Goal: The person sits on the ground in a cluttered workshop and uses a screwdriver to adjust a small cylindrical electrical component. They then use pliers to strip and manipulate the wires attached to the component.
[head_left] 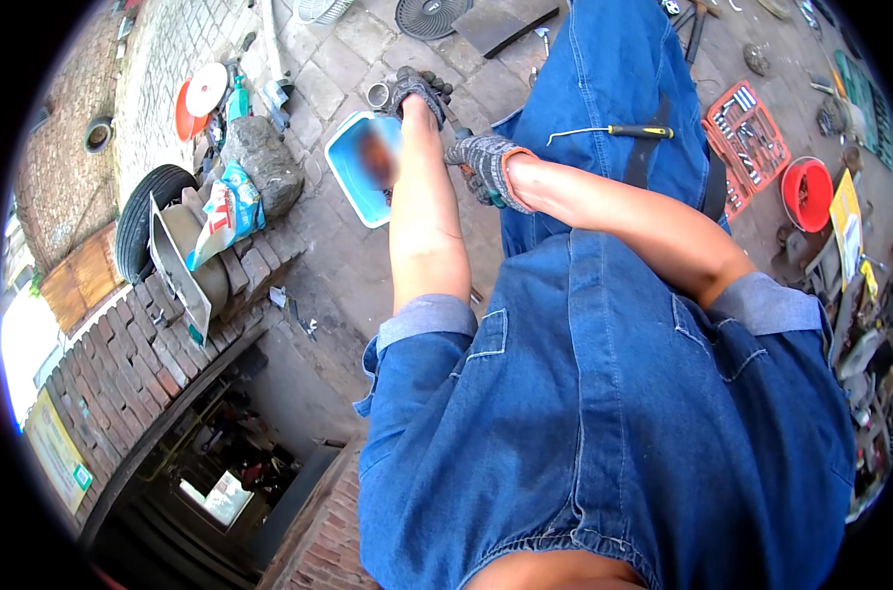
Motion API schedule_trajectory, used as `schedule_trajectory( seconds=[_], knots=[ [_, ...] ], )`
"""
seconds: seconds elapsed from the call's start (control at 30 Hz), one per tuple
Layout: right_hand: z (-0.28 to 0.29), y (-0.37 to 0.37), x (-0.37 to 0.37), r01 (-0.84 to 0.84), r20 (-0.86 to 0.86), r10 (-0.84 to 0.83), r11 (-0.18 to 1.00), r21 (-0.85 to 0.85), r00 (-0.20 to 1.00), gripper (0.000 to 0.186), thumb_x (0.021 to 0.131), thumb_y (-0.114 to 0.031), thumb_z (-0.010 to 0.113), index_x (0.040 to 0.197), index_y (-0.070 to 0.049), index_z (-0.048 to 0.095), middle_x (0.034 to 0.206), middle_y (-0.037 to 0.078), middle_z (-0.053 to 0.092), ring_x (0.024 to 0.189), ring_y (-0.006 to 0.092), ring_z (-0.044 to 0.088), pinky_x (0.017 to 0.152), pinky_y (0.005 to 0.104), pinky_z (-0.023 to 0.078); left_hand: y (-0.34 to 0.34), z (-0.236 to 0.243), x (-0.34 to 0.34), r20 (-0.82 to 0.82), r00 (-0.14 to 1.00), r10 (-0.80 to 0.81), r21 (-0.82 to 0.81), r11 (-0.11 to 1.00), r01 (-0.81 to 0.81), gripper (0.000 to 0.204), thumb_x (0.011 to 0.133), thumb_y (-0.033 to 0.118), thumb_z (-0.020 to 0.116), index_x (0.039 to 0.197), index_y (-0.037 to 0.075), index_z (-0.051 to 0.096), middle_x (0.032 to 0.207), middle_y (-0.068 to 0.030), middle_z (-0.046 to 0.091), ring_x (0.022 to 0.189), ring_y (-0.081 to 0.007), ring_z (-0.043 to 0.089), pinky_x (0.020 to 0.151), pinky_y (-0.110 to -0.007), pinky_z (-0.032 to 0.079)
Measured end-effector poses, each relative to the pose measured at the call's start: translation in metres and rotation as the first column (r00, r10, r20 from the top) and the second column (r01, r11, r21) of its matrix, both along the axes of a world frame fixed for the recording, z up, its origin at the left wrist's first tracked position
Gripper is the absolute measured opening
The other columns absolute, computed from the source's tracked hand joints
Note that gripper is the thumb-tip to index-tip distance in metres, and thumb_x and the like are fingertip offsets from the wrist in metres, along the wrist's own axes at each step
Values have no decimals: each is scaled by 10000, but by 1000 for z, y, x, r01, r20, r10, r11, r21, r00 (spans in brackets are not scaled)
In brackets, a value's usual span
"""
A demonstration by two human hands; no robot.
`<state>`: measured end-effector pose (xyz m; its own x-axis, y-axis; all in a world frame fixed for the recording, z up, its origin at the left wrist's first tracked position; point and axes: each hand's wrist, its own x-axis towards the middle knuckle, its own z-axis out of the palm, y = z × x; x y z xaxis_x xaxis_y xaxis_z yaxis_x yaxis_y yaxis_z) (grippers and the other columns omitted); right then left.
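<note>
Both my hands wear grey and black knit work gloves. My left hand (417, 92) reaches out past the far right edge of a light blue basin (375, 217), its fingers curled; what they hold, if anything, I cannot make out. A small round metal ring or cup (377, 95) is just left of that hand. The basin's contents are blurred. Closer in, my right hand (489, 169) is closed beside my left forearm, and its grip is hidden. Across my blue trouser leg lies a hooked pick (623, 131) with a yellow and black handle.
An orange socket set case (746, 138) lies open at right, by a red bucket (806, 195). At left are a tyre (144, 221), a rock (262, 162) and a brick ledge (132, 364). A fan grille (432, 15) and dark slab (505, 28) lie far ahead.
</note>
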<state>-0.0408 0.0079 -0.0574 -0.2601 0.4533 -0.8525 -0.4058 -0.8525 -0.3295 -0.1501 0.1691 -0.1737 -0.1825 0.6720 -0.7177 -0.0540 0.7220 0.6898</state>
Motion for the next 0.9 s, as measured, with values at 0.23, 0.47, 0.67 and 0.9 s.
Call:
schedule_trajectory(
  seconds=[0.23,0.47,0.67,0.9],
  knots=[
    [50,-47,94,145,-244,-95,970,196,965,170,859,-194,548,745,-88,480,577,0,435,455,102,416,420,252,355,-3,47,-172,-132,946,297,74,954,-289,501,831,573,416,573,147,371,502,-26,399,496,-217,457,481,-377,411],
    [61,-48,99,64,-409,100,927,369,907,204,836,-222,597,756,-79,475,614,-2,440,509,95,436,455,242,370,-57,116,-85,707,706,-50,288,931,-223,398,879,440,496,638,128,444,554,4,366,515,-143,381,484,-285,350],
    [80,-64,106,-31,-313,157,928,372,936,174,838,-187,589,927,-53,522,676,4,483,562,93,456,508,226,380,-111,171,10,893,449,-34,144,966,-214,484,886,526,385,664,96,382,617,-14,319,617,-167,355,543,-253,336],
    [82,-75,118,-235,-4,262,871,431,965,213,825,-153,626,996,-71,529,758,-26,531,610,51,476,540,206,398,-125,188,38,792,603,-97,252,951,-178,553,882,566,333,762,50,490,712,-87,492,712,-247,482,644,-352,418]
  ],
)
